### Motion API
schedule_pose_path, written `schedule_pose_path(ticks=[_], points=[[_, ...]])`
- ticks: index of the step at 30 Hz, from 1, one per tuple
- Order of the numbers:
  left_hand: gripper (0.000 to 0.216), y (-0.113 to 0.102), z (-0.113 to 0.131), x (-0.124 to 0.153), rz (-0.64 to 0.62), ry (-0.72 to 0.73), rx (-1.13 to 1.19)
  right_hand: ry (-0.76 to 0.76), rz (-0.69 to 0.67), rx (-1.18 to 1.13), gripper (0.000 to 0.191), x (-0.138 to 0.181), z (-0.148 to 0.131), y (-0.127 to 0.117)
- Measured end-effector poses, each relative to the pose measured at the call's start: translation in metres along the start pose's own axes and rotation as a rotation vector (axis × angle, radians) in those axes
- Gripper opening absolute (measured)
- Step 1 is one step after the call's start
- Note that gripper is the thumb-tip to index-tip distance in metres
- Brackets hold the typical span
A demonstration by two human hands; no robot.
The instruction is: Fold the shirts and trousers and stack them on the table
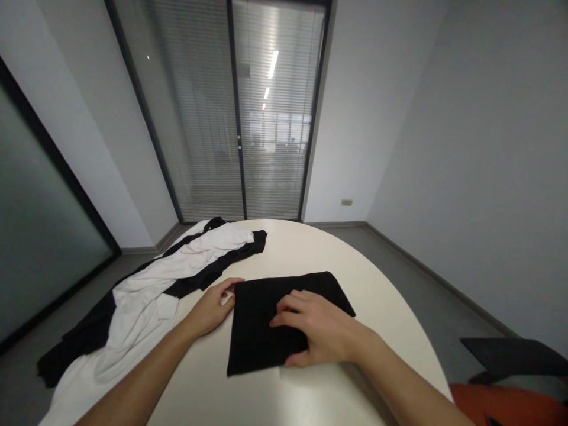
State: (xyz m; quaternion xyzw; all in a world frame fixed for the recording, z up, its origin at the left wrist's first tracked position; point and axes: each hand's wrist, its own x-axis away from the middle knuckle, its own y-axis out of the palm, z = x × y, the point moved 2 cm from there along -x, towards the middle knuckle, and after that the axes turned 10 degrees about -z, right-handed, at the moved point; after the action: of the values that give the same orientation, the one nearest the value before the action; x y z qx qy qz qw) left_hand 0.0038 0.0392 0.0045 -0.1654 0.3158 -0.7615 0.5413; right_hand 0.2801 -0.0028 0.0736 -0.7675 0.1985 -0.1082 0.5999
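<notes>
A flat, folded piece of black fabric (261, 331) lies on the round table in front of me; its folds hide what kind of garment it is. My left hand (215, 307) rests at its left edge, fingertips by the far left corner, with a gap between thumb and fingers. On top of the fabric sits my right hand (317, 325), palm down with loosely bent fingers apart. Its thumb reaches the near edge. Neither hand visibly grips the fabric.
White clothing (146, 302) and black clothing (89, 325) lie loosely heaped along the left of the cream table (381, 290), partly over its edge. A chair with an orange seat (501, 405) stands at the lower right. Beyond the table is a glass partition with blinds (199, 118).
</notes>
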Motion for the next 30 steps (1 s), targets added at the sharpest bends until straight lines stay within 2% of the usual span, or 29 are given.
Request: schedule_pose_path(ticks=[4, 8, 16, 24, 30], points=[[0.044, -0.002, 0.000, 0.000, -0.023, 0.037, -0.008, 0.006, -0.054, 0.037, 0.043, -0.009, 0.001, 0.017], [0.045, -0.002, -0.002, 0.001, -0.027, 0.048, -0.025, 0.022, -0.004, -0.070, 0.021, -0.008, 0.003, 0.012], [0.046, -0.006, -0.008, 0.004, -0.058, 0.069, 0.023, 0.229, 0.280, -0.285, 0.016, -0.005, 0.001, -0.002], [0.043, -0.002, 0.002, 0.001, -0.045, 0.068, 0.027, 0.278, 0.392, -0.334, 0.016, -0.004, 0.000, -0.006], [0.036, 0.006, 0.001, -0.007, 0.039, 0.037, 0.098, 0.281, 0.491, -0.307, 0.015, 0.002, 0.005, -0.007]])
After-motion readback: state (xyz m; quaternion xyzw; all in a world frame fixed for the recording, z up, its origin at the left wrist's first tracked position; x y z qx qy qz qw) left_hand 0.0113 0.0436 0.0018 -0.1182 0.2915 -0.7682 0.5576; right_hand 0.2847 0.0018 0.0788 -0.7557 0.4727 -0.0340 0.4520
